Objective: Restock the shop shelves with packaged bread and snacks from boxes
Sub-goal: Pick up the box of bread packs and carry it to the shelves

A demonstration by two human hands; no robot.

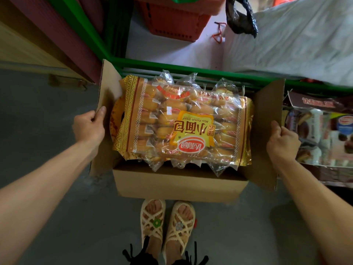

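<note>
An open cardboard box (177, 183) stands on the floor in front of my feet. A large golden bag of mini French bread (183, 123) lies on top of its contents, with more clear-wrapped packs under it. My left hand (88, 125) grips the edge of the box's left flap (107, 92). My right hand (282, 141) grips the edge of the right flap (269, 119). Both flaps are spread outward.
A green metal shelf rail (191, 70) runs just behind the box. A red plastic basket (172, 18) and white sacks (296, 39) sit on the shelf. Boxed chocolate snacks (322, 134) lie to the right. Grey floor extends to the left.
</note>
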